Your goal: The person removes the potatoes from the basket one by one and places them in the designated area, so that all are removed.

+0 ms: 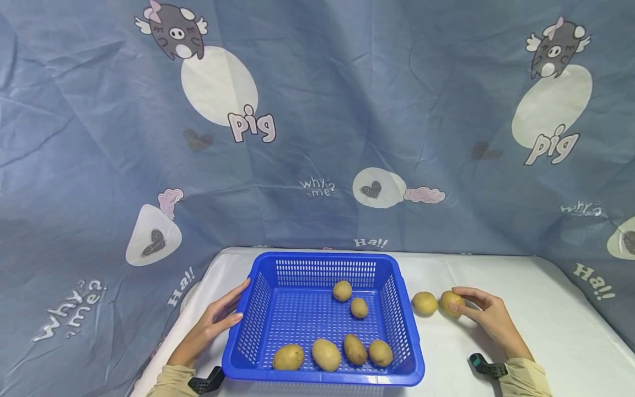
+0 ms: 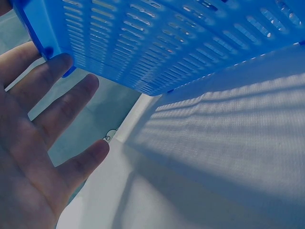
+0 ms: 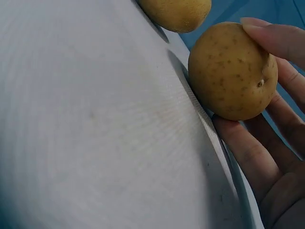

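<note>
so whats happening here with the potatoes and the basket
A person sits at a white table with a blue basket in front of them. Six potatoes lie in the basket. The left hand rests with straight fingers against the basket's left wall. The right hand curls round a potato on the table to the basket's right, with a second potato lying beside it.

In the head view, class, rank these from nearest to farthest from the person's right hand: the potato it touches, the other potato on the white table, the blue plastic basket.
1. Potato under the right hand's fingers, far right.
2. Second loose potato, just left of it.
3. Blue plastic basket, centre, farthest.
</note>
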`<action>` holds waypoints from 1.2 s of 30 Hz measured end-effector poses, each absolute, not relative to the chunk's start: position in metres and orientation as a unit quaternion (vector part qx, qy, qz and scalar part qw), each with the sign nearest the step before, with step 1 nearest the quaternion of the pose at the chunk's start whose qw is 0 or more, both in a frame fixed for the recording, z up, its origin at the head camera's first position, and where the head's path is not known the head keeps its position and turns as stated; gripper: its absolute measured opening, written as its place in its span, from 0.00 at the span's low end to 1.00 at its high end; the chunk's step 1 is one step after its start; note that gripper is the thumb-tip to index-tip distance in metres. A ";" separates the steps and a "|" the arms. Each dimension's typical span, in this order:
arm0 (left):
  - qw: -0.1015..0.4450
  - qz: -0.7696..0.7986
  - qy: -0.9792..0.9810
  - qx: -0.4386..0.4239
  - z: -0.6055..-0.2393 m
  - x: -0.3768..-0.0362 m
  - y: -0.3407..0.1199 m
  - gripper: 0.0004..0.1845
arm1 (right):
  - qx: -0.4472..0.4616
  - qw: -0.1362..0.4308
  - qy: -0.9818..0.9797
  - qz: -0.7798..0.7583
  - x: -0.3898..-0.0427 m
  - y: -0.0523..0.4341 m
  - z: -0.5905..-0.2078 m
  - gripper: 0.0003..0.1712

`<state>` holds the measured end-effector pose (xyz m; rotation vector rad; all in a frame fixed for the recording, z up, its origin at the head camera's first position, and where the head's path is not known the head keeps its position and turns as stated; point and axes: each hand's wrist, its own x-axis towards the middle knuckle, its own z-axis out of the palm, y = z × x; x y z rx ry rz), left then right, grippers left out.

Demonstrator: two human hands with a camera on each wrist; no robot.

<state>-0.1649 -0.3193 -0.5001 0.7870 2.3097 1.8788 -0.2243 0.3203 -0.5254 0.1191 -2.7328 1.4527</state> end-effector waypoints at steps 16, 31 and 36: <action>0.019 0.597 0.757 0.265 -0.499 -0.164 -0.319 0.35 | 0.078 0.037 -0.864 0.496 -0.223 0.320 -0.532 0.31; 0.018 0.593 0.762 0.259 -0.499 -0.164 -0.320 0.35 | 0.065 0.052 -0.867 0.491 -0.224 0.319 -0.531 0.34; 0.019 0.596 0.759 0.263 -0.499 -0.165 -0.319 0.35 | 0.069 0.050 -0.865 0.495 -0.224 0.319 -0.531 0.34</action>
